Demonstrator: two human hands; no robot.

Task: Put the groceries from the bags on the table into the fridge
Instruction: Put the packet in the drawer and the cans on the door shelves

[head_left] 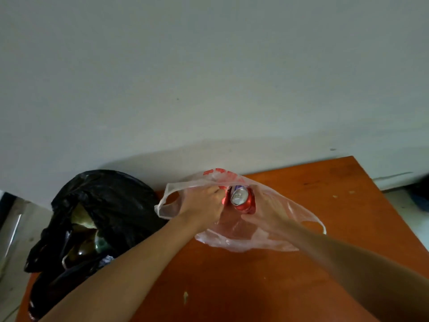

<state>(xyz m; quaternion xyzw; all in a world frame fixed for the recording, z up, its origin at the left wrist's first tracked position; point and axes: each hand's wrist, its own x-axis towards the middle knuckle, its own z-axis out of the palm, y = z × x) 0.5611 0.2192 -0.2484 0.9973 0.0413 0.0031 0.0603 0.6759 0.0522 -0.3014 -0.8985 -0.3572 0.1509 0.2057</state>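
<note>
A thin clear plastic bag (pixel 292 210) with red print lies open on the orange-brown table (pixel 232 287). Inside it stands a red soda can (pixel 242 201) with a silver top, and a second red can is partly hidden behind my left hand. My left hand (pixel 204 205) reaches into the bag's mouth, fingers closed around that hidden can. My right hand (pixel 267 212) is inside the bag under the plastic film, fingers spread beside the visible can; whether it grips the can is unclear.
A black plastic bag (pixel 104 205) sits open at the table's left edge with dark bottles and greenish items inside. A pale wall runs behind the table. Floor shows at far left and far right.
</note>
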